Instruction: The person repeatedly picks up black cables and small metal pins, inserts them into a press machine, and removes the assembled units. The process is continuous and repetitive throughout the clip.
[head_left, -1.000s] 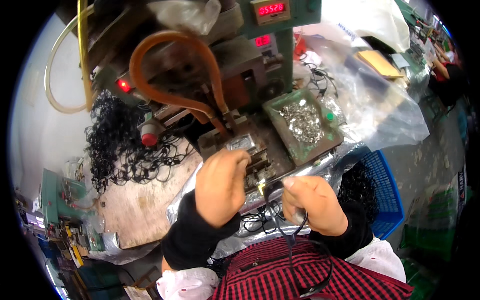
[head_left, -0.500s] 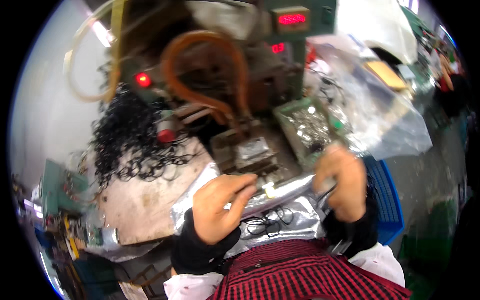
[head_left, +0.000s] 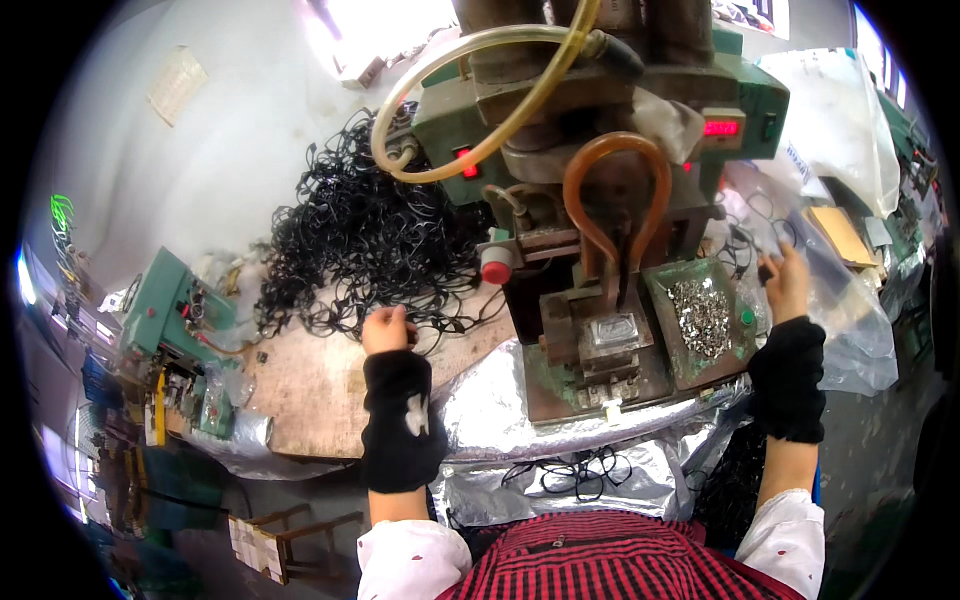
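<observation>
Head view. The left hand (head_left: pixel 387 330) is curled into a loose fist at the near edge of the heap of black wire loops (head_left: pixel 365 240), which spreads up and away from its knuckles across the wooden board (head_left: pixel 305 385). The fingers are pressed together around one or more strands – whether a single loop is pinched free of the tangle cannot be told.

The right hand (head_left: pixel 785 282) is raised beyond the right side of the press, fingertips closed on a small dark piece at the mouth of a clear plastic bag (head_left: pixel 850 300). What that piece is cannot be made out.

Just to the left of the right wrist lies the green tray (head_left: pixel 745 345) of small silver metal parts (head_left: pixel 700 315). Between the two hands stands the green bench press (head_left: pixel 600 150), with its die block (head_left: pixel 610 335) low at the front and nothing visibly seated on it. More black loops (head_left: pixel 575 472) lie on the foil sheet (head_left: pixel 480 400) close in front of the person's body.

Judged step: material pick-up – each hand is out at its own supply and the die stands unloaded.

Judged requirement for the next move: separate one loop cleanly from the heap, since the strands interlock and may drag neighbours along, then bring both hands inward to the die block, keeping fingers clear of the ram above it.
</observation>
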